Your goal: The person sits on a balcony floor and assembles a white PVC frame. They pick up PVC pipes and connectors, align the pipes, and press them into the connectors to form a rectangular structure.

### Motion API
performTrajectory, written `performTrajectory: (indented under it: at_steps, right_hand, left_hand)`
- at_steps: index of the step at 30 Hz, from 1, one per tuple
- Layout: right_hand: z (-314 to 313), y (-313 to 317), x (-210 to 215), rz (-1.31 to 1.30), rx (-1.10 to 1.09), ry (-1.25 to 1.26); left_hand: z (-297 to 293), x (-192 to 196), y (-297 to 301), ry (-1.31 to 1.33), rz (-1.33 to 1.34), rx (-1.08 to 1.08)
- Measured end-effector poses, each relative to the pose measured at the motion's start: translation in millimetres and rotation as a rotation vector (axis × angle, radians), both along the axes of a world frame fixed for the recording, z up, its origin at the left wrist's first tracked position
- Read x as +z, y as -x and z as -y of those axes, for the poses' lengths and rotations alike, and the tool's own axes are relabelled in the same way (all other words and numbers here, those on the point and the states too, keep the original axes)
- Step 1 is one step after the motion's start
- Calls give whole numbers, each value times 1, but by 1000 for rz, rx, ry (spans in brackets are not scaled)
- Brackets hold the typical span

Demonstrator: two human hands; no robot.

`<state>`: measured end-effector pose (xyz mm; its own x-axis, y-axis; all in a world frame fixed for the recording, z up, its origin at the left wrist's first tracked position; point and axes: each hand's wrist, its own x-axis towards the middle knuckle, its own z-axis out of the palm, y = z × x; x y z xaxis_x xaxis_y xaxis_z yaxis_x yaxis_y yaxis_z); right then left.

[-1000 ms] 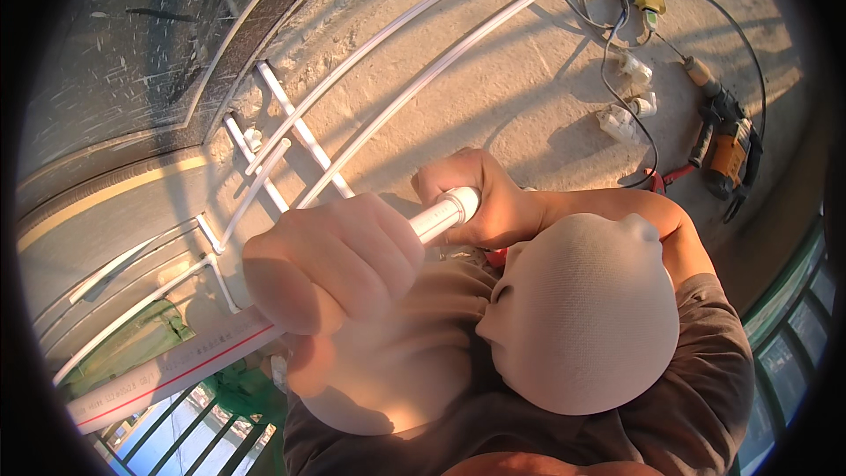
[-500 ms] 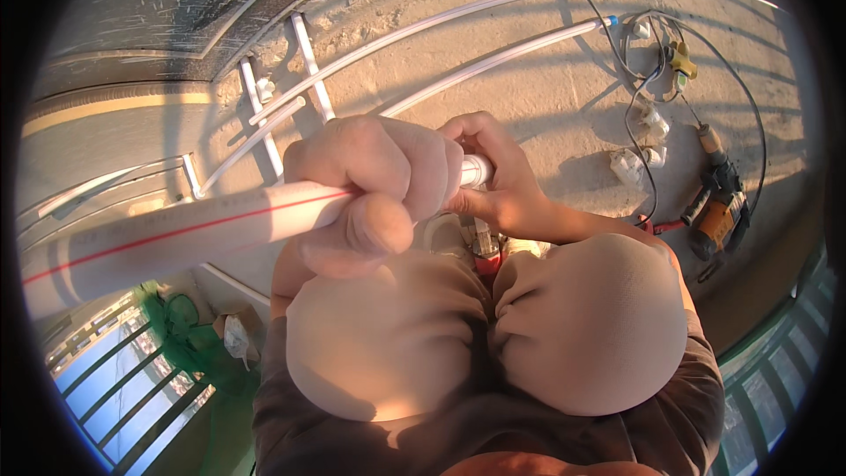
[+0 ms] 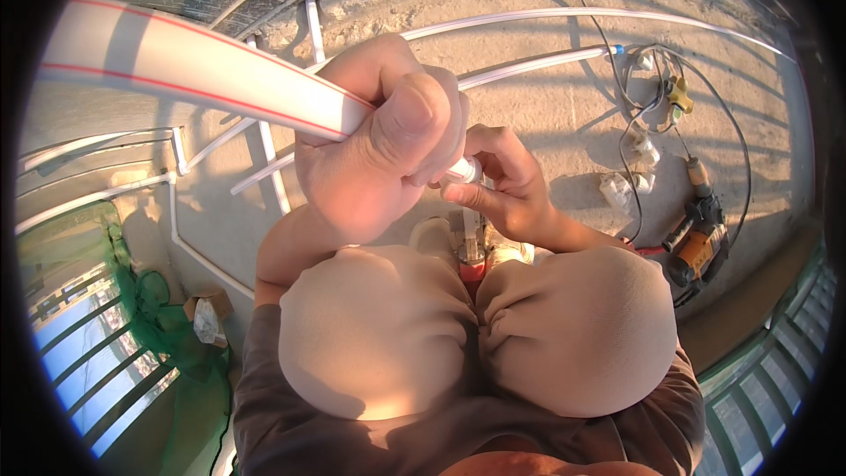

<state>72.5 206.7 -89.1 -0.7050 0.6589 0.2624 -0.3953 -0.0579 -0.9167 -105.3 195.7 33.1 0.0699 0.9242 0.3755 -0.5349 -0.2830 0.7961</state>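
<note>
Swinging upward since the earlier frame, the white pipe (image 3: 211, 75) with red stripes now slants from the upper left down to the hands, where before its long end ran out toward the lower left. Around it the left hand (image 3: 383, 145) is clenched, thumb bent over the near side and fingers wrapped about it. Just beside, the right hand (image 3: 511, 181) pinches the white fitting (image 3: 467, 170) at the pipe's short end between thumb and fingers. Both hands are raised above the knees, which are covered by beige trousers (image 3: 379, 335). Between the knees show two light shoes (image 3: 432, 236), and between those stands a tool with a red part (image 3: 473, 269), mostly hidden. Beyond the hands, more white pipes (image 3: 546, 66) lie across the concrete floor (image 3: 546, 123), one ending in a blue tip (image 3: 619, 50). To the right, a dark cable (image 3: 747, 145) loops around a yellow socket (image 3: 677, 92), near some clear plastic bags (image 3: 641, 150) and an orange and black power drill (image 3: 696, 251) lying on its side. At the left, green netting (image 3: 159, 300) hangs by a railing (image 3: 101, 335), with a small cardboard box (image 3: 231, 303) next to it.
</note>
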Motion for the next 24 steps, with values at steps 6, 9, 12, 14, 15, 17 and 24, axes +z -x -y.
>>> performTrajectory:
  at_steps: [6, 9, 12, 14, 15, 17, 24]
  right_hand:
    - [3, 1, 18, -58, 95, 366]
    - [2, -5, 25, 23, 151, 427]
    - [2, -7, 27, 56, 147, 355]
    - [1, -8, 26, 89, 164, 309]
    - [1, -9, 25, 114, 189, 307]
    - [0, -9, 24, 122, 241, 364]
    - [7, -3, 20, -76, 368, 691]
  left_hand:
    - [-20, 6, -10, 180, -92, 72]
    - [-27, 17, -14, 251, -99, 44]
    - [-29, 32, -12, 364, -98, -8]
    - [-30, 39, -10, 415, -106, -53]
    - [-30, 41, -7, 439, -91, -84]
    - [-33, 39, -8, 419, -50, -100]
    - [-42, 34, -13, 219, -179, -6]
